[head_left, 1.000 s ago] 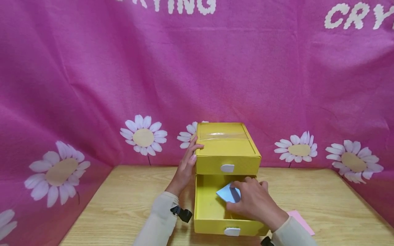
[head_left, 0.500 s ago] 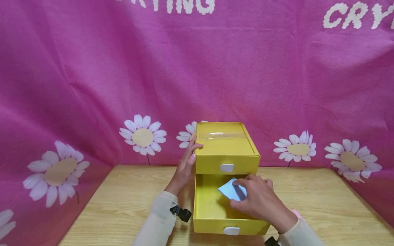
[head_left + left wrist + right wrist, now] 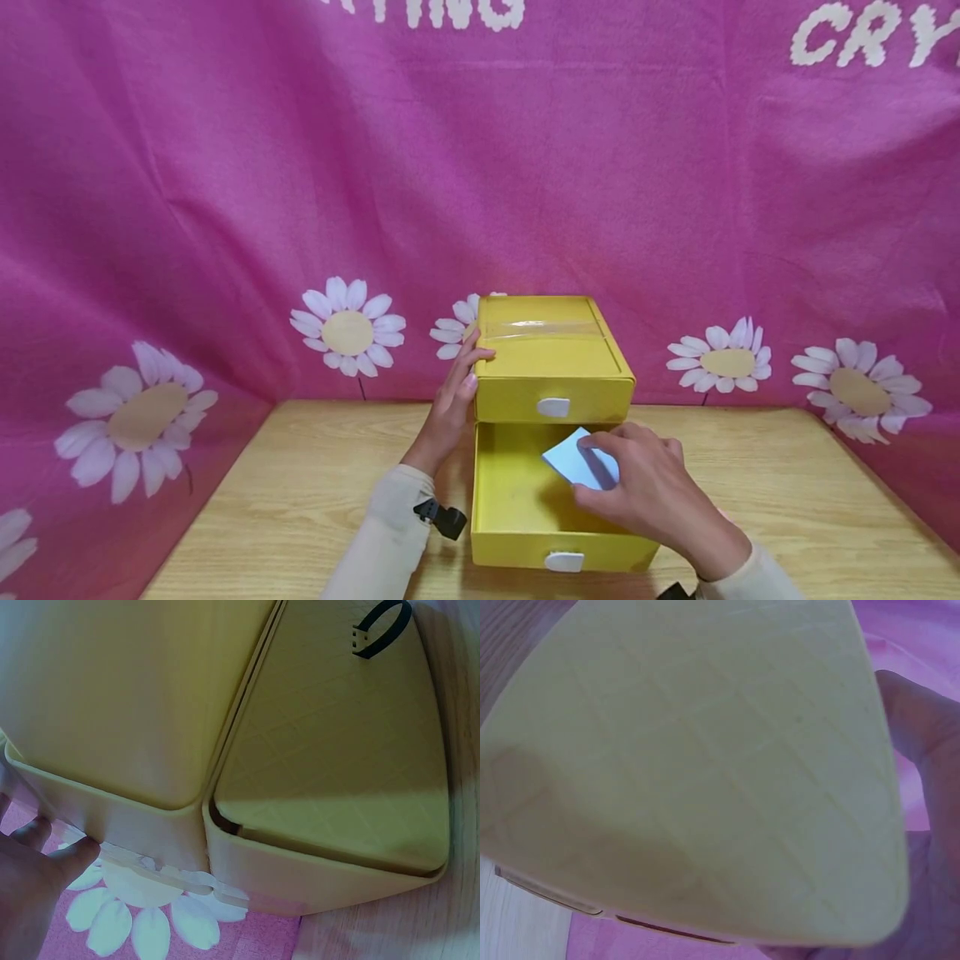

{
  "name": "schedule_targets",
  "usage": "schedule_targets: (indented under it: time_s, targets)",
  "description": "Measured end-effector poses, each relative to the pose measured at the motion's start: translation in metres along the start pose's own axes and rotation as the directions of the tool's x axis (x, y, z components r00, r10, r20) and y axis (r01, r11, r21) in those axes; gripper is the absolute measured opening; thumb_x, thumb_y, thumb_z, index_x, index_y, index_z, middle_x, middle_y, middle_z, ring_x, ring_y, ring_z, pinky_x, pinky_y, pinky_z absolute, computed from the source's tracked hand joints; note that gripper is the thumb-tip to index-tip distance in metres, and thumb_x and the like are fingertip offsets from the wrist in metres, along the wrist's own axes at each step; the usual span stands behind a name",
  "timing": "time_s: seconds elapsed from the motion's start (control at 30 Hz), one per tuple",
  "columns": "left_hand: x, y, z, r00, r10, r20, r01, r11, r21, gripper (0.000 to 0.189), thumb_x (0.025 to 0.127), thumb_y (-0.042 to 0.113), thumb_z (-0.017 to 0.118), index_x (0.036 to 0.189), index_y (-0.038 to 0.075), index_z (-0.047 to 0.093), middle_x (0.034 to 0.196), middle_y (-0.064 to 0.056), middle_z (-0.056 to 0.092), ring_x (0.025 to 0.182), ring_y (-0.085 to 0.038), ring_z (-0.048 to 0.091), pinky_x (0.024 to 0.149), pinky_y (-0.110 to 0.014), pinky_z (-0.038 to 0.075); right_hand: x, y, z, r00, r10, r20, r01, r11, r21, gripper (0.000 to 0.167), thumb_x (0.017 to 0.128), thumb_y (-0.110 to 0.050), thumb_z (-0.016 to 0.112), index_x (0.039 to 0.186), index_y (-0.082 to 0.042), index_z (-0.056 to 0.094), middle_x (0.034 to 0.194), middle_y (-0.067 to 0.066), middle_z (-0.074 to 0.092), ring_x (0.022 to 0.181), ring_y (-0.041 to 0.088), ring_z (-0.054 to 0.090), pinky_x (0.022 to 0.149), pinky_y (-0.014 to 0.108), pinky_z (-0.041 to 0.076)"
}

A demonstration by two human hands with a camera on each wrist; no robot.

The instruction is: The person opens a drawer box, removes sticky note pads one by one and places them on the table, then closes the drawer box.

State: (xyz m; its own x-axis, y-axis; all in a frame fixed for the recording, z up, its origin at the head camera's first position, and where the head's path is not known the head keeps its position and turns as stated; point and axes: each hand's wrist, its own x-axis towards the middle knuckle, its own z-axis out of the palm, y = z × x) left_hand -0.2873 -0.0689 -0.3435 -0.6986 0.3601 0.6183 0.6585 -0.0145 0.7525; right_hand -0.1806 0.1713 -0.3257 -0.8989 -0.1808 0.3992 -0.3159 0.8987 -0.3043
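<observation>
A yellow two-drawer box point(image 3: 551, 354) stands on the table, its upper drawer pushed in. The lower drawer point(image 3: 517, 550) is pulled out towards me. My left hand point(image 3: 444, 417) rests against the box's left side, fingertips at the top edge; the left wrist view also has this hand point(image 3: 34, 881) beside the box. Over the right part of the lower drawer, my right hand point(image 3: 652, 483) pinches a light blue square of paper point(image 3: 567, 455), tilted, between thumb and fingers. In the right wrist view the drawer's side point(image 3: 705, 772) hides the paper and most fingers.
White tabs point(image 3: 553, 407) serve as pulls on both drawer fronts. Clear tape point(image 3: 536, 330) crosses the box top. Behind the wooden table point(image 3: 330, 483) hangs a magenta cloth point(image 3: 600, 167) with printed daisies.
My right hand has moved a little right and up with the blue paper. A pink paper on the table at right is now almost wholly hidden by that arm. The left hand stays put.
</observation>
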Motion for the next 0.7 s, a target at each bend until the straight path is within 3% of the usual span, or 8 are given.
schedule_targets:
  time_s: [0.47,0.7]
  targets:
    - [-0.001,0.000,0.000,1.000,0.002,0.004,-0.002,1.000,-0.016,0.040,0.100,0.011,0.029,0.136,-0.003,0.039,0.160,-0.017,0.008,0.146,-0.030,0.009,0.113,-0.059,0.011,-0.008,-0.001,-0.011,0.996,-0.053,-0.068,0.051,0.998,-0.025,0.042,0.063,-0.035,0.078,0.102,-0.020,0.073,0.094,0.002,0.062,0.082,0.012,0.049,0.069,0.035,0.026]
    - [-0.001,0.000,0.000,1.000,-0.001,0.003,0.001,1.000,-0.018,0.040,0.100,0.011,0.029,0.136,-0.002,0.039,0.160,-0.017,0.008,0.146,-0.029,0.009,0.113,-0.059,0.010,-0.012,0.007,-0.017,0.997,-0.038,-0.066,0.036,0.999,-0.028,0.044,0.063,-0.037,0.079,0.103,-0.022,0.071,0.096,0.001,0.063,0.081,0.013,0.049,0.068,0.037,0.026]
